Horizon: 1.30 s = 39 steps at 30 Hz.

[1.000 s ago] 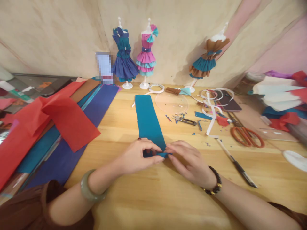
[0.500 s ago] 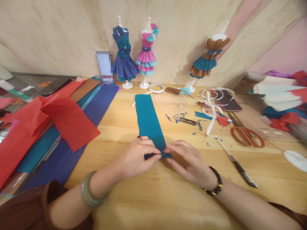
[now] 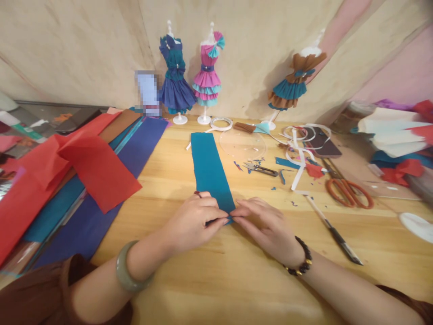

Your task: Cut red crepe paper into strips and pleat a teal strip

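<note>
A teal strip of crepe paper (image 3: pixel 211 164) lies lengthwise on the wooden table, its near end folded over in narrow pleats. My left hand (image 3: pixel 198 219) pinches that folded end between thumb and fingers. Close beside it, my right hand (image 3: pixel 262 223) also pinches the fold, at its right corner, with thumb and index finger together. Both sets of fingertips nearly meet, and they hide most of the folded edge.
Three small mannequins in paper dresses, one in blue (image 3: pixel 176 76), stand along the wall. Red paper (image 3: pixel 101 174) and other sheets are heaped at left. Thread snips (image 3: pixel 260 169), orange-handled scissors (image 3: pixel 348 192), a pen (image 3: pixel 338 237) and white ribbon (image 3: pixel 297 176) lie at right.
My right hand's thumb and index finger have closed on the fold's right corner. My left fingers have pressed the fold flatter. The rest of the strip has stayed in place.
</note>
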### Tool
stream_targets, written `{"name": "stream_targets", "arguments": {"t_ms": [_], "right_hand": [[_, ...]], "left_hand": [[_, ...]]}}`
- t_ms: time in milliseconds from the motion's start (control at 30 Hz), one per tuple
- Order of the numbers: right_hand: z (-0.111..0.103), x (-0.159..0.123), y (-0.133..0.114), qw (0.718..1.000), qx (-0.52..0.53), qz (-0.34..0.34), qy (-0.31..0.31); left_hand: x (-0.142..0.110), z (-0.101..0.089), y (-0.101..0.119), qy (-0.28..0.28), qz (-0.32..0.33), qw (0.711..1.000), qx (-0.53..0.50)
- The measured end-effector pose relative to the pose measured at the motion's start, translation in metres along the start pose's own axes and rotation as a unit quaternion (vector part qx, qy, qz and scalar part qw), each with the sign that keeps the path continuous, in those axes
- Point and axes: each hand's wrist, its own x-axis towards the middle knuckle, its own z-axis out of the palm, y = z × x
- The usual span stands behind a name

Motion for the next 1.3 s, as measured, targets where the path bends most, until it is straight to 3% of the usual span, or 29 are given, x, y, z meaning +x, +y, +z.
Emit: {"name": "stream_targets", "arguments": {"t_ms": [233, 700, 1300], "right_hand": [[0.0015, -0.0027, -0.0006, 0.996, 0.042, 0.076, -0.006], [-0.0008, -0.0029, 0.0024, 0.995, 0.031, 0.089, 0.017], [0.004, -0.0013, -0.0001, 0.997, 0.043, 0.061, -0.01]], "left_hand": [[0.0006, -0.0004, 0.0009, -0.003, -0.011, 1.0, -0.012], [0.0011, 0.0019, -0.0027, 0.028, -0.014, 0.999, -0.024], [0.0014, 0.0005, 0.0021, -0.007, -0.03, 0.999, -0.032]]}}
